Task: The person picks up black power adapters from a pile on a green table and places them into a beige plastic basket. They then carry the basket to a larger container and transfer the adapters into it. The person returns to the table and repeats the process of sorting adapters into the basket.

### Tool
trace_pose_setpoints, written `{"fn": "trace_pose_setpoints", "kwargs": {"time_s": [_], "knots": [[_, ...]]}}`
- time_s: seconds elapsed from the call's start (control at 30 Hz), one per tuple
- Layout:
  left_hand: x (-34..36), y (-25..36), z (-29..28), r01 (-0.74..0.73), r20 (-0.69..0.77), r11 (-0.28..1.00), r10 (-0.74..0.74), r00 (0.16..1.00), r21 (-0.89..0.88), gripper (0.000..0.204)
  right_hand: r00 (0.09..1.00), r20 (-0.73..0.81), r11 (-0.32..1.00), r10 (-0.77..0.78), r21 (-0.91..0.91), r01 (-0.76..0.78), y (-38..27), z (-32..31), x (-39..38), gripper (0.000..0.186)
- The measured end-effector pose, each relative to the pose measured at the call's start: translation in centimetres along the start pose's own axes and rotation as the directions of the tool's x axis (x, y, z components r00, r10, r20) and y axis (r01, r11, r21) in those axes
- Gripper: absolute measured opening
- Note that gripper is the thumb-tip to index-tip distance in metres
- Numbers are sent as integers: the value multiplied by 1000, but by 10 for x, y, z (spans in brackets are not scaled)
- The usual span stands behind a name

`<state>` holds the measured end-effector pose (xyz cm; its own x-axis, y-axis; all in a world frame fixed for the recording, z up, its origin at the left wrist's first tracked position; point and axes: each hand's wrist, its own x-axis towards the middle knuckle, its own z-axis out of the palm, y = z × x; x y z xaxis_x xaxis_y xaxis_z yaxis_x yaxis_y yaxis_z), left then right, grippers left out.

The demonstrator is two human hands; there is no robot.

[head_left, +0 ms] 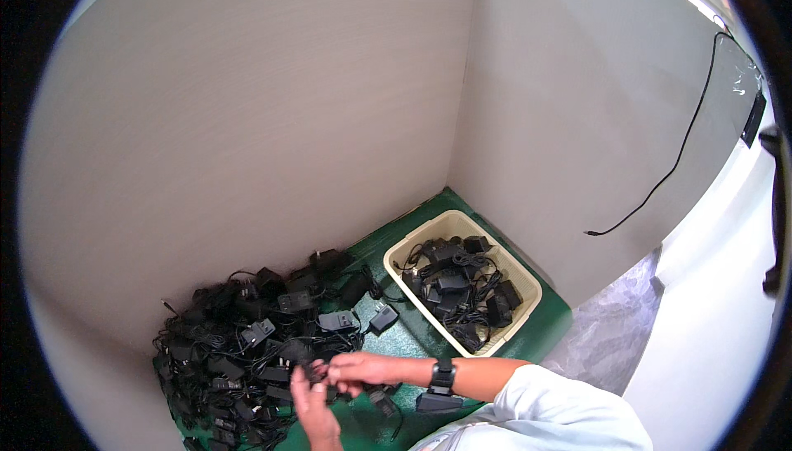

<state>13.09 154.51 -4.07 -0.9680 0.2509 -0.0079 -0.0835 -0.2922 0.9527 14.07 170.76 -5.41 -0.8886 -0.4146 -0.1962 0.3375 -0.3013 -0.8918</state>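
Both hands meet at the near edge of a large heap of black power adapters and tangled cables (223,356) on the green table (404,397). My right hand (356,371), with a dark strap and device on the wrist, has its fingers curled on a small black item, apparently cable or plug, blurred. Just left of it, my left hand (312,397) is raised with fingers bent around the same dark tangle; exactly what it grips is unclear. A lighter grey adapter (337,320) and another (382,317) lie just beyond my hands.
A cream plastic basket (526,290) holding several adapters stands to the right on the table. Pale walls (305,96) enclose the back and sides. A black cable (675,166) hangs down the right wall. A marbled floor (610,327) shows at the right.
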Motion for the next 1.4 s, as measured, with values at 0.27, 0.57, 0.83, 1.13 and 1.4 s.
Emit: {"fn": "trace_pose_setpoints", "kwargs": {"time_s": [0.27, 0.57, 0.83, 1.13, 1.4], "knots": [[-19, -28, 80, 199, 589, 974, -225, 776, 109, 47, 849, -477, 964, -228, -231, 128, -72, -90, -149, 22], [-23, -109, 121, 363, 341, 874, -466, 816, 324, 39, 681, -645, 613, -348, -706, -355, -49, -178, -208, 29], [-55, -159, 129, 454, 256, 841, -527, 810, 293, 41, 546, -640, 515, -541, -765, -387, -47, -270, -250, 45], [-72, -199, 182, 398, 308, 845, -509, 804, 357, 70, 559, -829, 951, -18, -187, -246, -3, -308, -312, 35], [-134, -149, 141, 250, 287, 913, -346, 894, 321, 70, 521, -807, 901, -277, -406, -151, -20, -171, -289, 40]]}}
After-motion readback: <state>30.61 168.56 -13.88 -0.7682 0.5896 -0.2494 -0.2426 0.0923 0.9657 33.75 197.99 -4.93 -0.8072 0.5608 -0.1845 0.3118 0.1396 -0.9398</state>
